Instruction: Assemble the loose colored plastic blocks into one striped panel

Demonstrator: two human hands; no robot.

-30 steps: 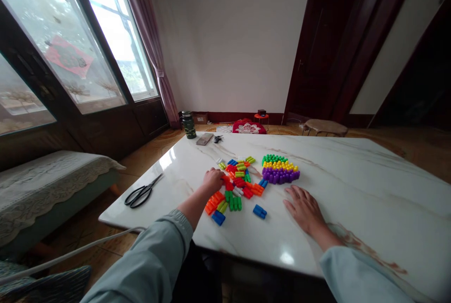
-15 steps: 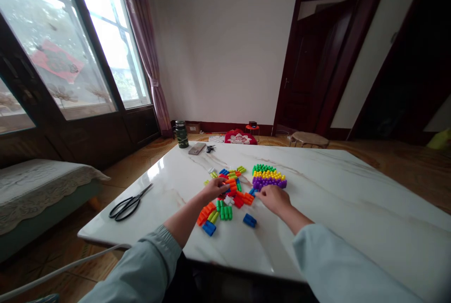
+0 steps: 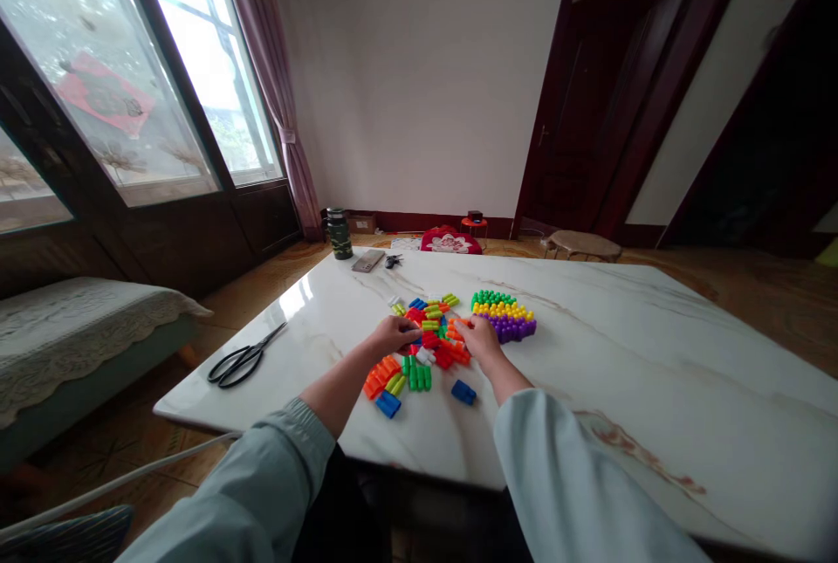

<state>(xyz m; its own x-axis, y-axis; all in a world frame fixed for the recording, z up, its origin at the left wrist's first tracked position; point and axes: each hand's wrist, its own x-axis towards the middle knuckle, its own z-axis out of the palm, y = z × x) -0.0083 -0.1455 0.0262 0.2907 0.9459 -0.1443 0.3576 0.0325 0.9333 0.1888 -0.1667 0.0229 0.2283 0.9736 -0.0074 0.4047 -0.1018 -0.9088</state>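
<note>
Blocks (image 3: 429,338) are seen as a loose heap of short, stud-topped plastic pieces in red, orange, green, yellow, blue and white. The heap is spread on the table (image 3: 621,353), between the two grips and partly under them. The left hand (image 3: 393,334) is laid knuckles-up on the heap's left edge, fingers curled down onto red pieces; whether its grip is closed on one cannot be told. The right hand (image 3: 481,340) is set on the heap's right edge, fingers bent toward the left hand, with an orange piece at the fingertips; clamped or only touched cannot be told. Both forearms are stretched forward in grey-blue sleeves. A joined slab (image 3: 504,317) of green, yellow and purple rows is found just beyond the right grip. A blue block (image 3: 463,392) is left near the right wrist, on the person's side. Scissors (image 3: 242,362) are well left of the left grip.
</note>
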